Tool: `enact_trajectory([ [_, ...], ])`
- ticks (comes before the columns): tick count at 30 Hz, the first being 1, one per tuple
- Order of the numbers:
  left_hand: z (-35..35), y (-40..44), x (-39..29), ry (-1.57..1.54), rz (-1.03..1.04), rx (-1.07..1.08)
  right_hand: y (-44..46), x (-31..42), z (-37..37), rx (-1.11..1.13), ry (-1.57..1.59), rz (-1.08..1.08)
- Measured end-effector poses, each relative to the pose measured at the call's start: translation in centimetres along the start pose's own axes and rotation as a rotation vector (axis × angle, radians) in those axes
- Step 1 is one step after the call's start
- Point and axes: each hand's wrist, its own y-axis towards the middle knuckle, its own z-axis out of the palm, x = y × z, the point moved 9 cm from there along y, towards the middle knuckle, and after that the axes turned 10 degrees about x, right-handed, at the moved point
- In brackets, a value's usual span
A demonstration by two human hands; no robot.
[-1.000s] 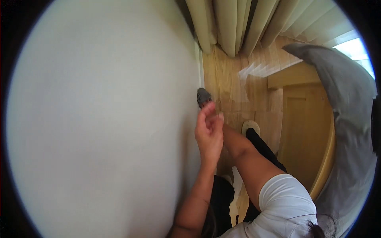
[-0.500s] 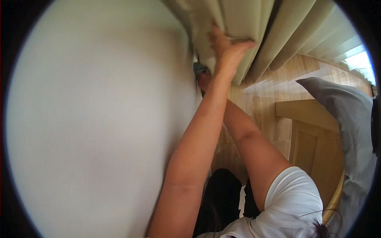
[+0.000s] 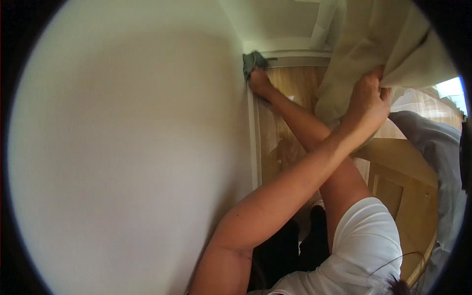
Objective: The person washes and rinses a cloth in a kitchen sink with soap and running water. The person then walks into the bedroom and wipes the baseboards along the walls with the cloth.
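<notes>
Crossing over my right arm, my left hand (image 3: 368, 101) is closed on the cream curtain (image 3: 354, 54), which is pulled toward the right. My right hand (image 3: 261, 82) is farther off, beside the wall corner, with its fingers wrapped round a grey-green cloth (image 3: 253, 63). The cloth touches the wall near the end of the white skirting (image 3: 295, 58). Part of the right fingers is hidden by the cloth.
A large pale wall (image 3: 132, 147) fills the left side. Wooden flooring (image 3: 290, 118) runs below my arms. On the right are a wooden furniture panel (image 3: 403, 196) and grey fabric (image 3: 432, 137) draped over it. My legs in black (image 3: 314, 241) are below.
My left hand has gone from open to closed on the curtain and moved right with it, uncovering the corner. My right hand has moved up along the wall with the cloth.
</notes>
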Motion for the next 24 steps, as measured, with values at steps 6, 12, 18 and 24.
enact_trajectory([
  [6,1.4,0.4,-1.7,0.137,0.182,0.074,-5.5,3.1,-3.7,-0.029,-0.180,-0.128],
  [12,2.9,0.3,-0.3,-0.081,0.123,0.076,0.7,2.3,-8.4,-0.375,-0.783,-0.258],
  [18,2.7,0.2,-1.3,0.039,0.081,0.085,-4.0,-3.2,-16.3,-0.426,-0.712,-0.150],
  [24,5.1,-1.1,-2.1,0.141,0.203,0.132,-8.6,-21.9,-27.1,-0.195,-0.841,0.431],
])
